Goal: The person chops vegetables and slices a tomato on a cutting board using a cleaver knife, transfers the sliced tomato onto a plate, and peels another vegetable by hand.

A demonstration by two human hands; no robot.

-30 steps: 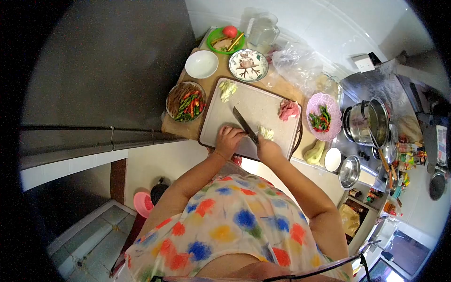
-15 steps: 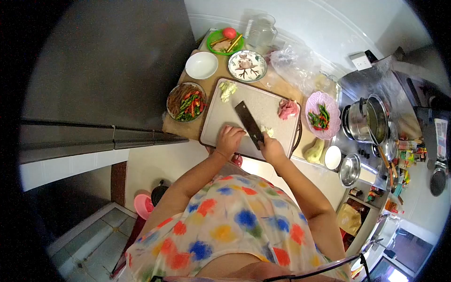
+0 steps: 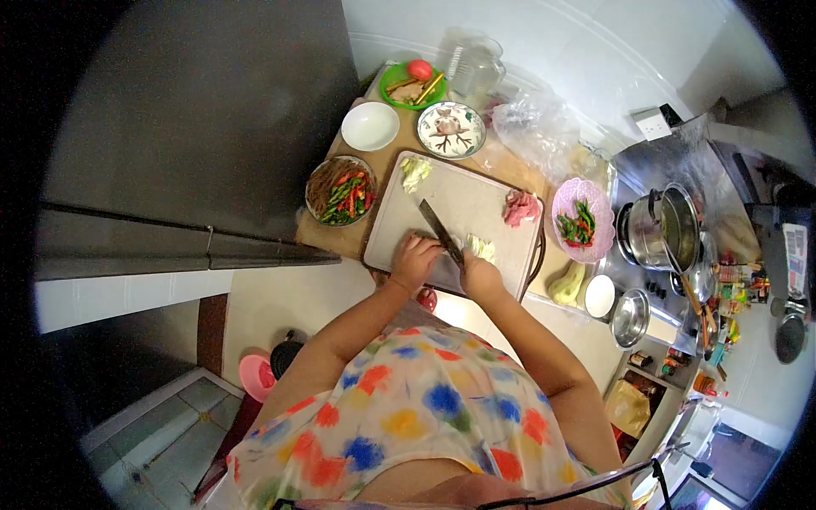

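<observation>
Turned from broadside to nearly edge-on in the last half second, a knife (image 3: 440,230) slants away from the person over the cutting board (image 3: 467,189), its handle wrapped in the right hand (image 3: 482,279), that forearm angled inward. Palm down, fingers bent, the left hand (image 3: 414,260) lies just beside the blade; whether it grips anything cannot be told. Pale vegetable slices (image 3: 482,248) sit just right of the knife, near pink meat (image 3: 520,208).

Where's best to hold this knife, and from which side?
I'd take the knife by its handle end, from the near right: the right hand covers that end, and the blade slants away toward the far left. Avoid the blade, which passes close to the left hand.
</observation>
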